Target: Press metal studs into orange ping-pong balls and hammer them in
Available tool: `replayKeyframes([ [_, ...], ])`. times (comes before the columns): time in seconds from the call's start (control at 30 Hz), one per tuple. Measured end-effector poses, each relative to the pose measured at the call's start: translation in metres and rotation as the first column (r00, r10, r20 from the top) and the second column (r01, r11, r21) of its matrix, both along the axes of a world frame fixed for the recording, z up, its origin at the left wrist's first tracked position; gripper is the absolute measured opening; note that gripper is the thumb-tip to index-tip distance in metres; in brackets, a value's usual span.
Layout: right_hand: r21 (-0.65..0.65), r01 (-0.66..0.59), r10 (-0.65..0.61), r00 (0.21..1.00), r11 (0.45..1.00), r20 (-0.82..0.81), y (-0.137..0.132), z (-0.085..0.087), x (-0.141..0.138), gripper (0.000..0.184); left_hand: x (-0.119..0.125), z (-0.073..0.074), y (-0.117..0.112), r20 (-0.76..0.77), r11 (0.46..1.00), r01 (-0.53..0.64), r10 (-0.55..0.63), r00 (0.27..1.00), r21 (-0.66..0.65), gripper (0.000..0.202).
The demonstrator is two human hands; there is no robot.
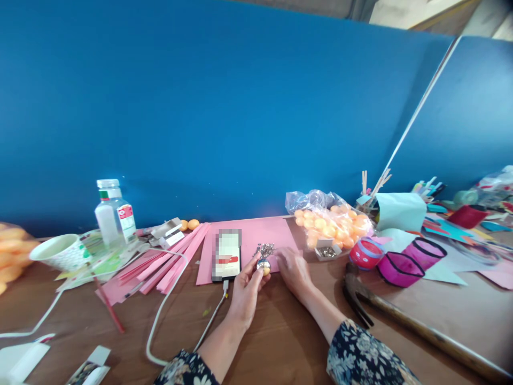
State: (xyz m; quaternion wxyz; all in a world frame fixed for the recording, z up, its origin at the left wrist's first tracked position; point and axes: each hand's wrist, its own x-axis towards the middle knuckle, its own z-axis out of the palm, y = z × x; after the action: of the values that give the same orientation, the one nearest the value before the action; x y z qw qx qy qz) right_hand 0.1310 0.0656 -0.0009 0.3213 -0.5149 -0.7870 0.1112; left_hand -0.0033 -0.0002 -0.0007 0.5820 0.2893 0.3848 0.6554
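Note:
My left hand (pixel 247 289) is closed around a small orange ball (pixel 265 271) whose upper side is covered with shiny metal tacks. Just behind that ball, a loose pile of metal tacks (pixel 265 249) lies on a pink sheet of paper (pixel 248 230). To the right of the pile, my right hand (pixel 294 271) rests low over the paper's edge with its fingers bent down and drawn together. Anything between those fingertips is too small to make out. A phone (pixel 226 255) with a cable plugged in lies on the sheet, left of my left hand.
Right of my hands are an open box of tacks (pixel 327 251), a bag of orange balls (pixel 331 224), a hammer (pixel 401 315) and purple cups (pixel 401 269). Pink paper strips (pixel 172 262), a white cable (pixel 154 326), a bottle (pixel 114 216) and a paper cup (pixel 60 252) are left.

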Motion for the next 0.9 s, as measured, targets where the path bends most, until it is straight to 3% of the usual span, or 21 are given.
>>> replayKeyframes([
  [0.4, 0.005, -0.005, 0.005, 1.000, 1.000, -0.005, -0.0009, 0.0009, 0.0005, 0.021, 0.0004, 0.0023, -0.0012, 0.030, 1.000, -0.018, 0.018, 0.999, -0.018, 0.042],
  [0.7, -0.009, 0.012, -0.012, 1.000, 1.000, 0.021, -0.0011, 0.0008, -0.0003, 0.021, 0.0021, 0.0019, 0.0004, -0.035, 0.999, -0.036, 0.036, 0.999, 0.007, 0.049],
  [0.9, -0.022, -0.025, 0.022, 0.989, 0.999, -0.144, -0.0026, 0.0051, -0.0008, 0.020, 0.0006, 0.0015, -0.0006, -0.007, 1.000, -0.002, 0.003, 1.000, 0.004, 0.047],
])
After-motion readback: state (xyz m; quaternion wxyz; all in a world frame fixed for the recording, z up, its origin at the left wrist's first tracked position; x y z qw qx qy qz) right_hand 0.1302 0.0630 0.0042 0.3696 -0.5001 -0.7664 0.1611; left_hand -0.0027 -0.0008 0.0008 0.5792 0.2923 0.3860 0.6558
